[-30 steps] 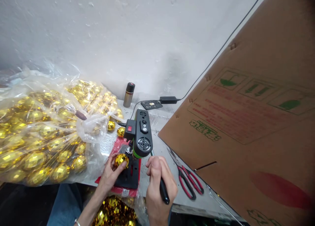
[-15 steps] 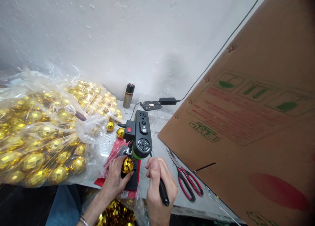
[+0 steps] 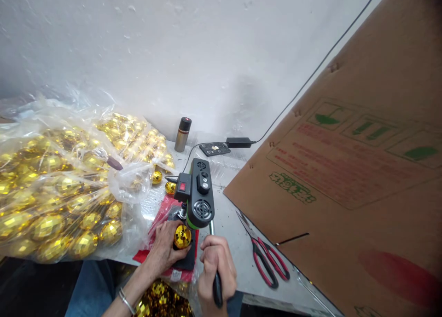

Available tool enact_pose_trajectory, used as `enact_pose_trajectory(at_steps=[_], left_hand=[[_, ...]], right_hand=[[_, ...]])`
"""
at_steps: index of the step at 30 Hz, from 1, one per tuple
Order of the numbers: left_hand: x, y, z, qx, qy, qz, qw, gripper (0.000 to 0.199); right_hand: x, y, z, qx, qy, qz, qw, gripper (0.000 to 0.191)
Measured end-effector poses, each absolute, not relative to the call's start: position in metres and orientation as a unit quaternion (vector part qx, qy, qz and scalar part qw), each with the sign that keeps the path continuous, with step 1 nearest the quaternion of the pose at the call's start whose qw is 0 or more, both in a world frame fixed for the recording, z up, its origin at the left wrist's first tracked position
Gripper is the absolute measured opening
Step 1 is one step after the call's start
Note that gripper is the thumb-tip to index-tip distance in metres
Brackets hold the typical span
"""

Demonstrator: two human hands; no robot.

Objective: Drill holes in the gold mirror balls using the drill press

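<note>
My left hand (image 3: 167,246) is closed round a gold mirrored ball (image 3: 182,237), thumb on its near side, over the black base (image 3: 188,261) of a small press. The press's black head (image 3: 201,195), with a red switch on its side box, stands just beyond the ball. My right hand (image 3: 217,270) is wrapped round the black-gripped lever (image 3: 217,290), whose metal rod runs up to the press head. Red plastic (image 3: 161,212) lies under the base. Two loose gold balls (image 3: 157,177) (image 3: 170,187) rest behind the press.
Clear bags of gold balls (image 3: 48,202) fill the left. Red-handled scissors (image 3: 269,262) lie right of the press, beside a large cardboard box (image 3: 338,170). Behind are a bottle (image 3: 183,134), a phone (image 3: 214,149) and a power adapter (image 3: 239,142). More gold balls (image 3: 162,298) sit below the edge.
My right hand has moved down and slightly left with the lever. The ball in my left hand has turned, showing a dark spot on top. The whole view has shifted slightly.
</note>
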State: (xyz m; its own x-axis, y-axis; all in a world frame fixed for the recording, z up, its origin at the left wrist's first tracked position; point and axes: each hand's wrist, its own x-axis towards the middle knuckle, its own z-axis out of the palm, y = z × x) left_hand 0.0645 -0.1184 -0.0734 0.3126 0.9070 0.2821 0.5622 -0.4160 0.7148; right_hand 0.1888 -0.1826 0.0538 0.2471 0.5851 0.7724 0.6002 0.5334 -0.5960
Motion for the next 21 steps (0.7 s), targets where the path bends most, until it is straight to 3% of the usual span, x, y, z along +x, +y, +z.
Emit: enact_pose_trajectory(at_steps=[5, 21], left_hand=[[0.064, -0.120, -0.073, 0.767, 0.482, 0.337, 0.256, 0.048], [0.066, -0.122, -0.067, 0.768, 0.497, 0.319, 0.247, 0.045]], right_hand=[[0.190, -0.183, 0.028, -0.481, -0.598, -0.004, 0.642, 0.028], [0.180, -0.180, 0.018, -0.467, -0.553, 0.004, 0.690, 0.027]])
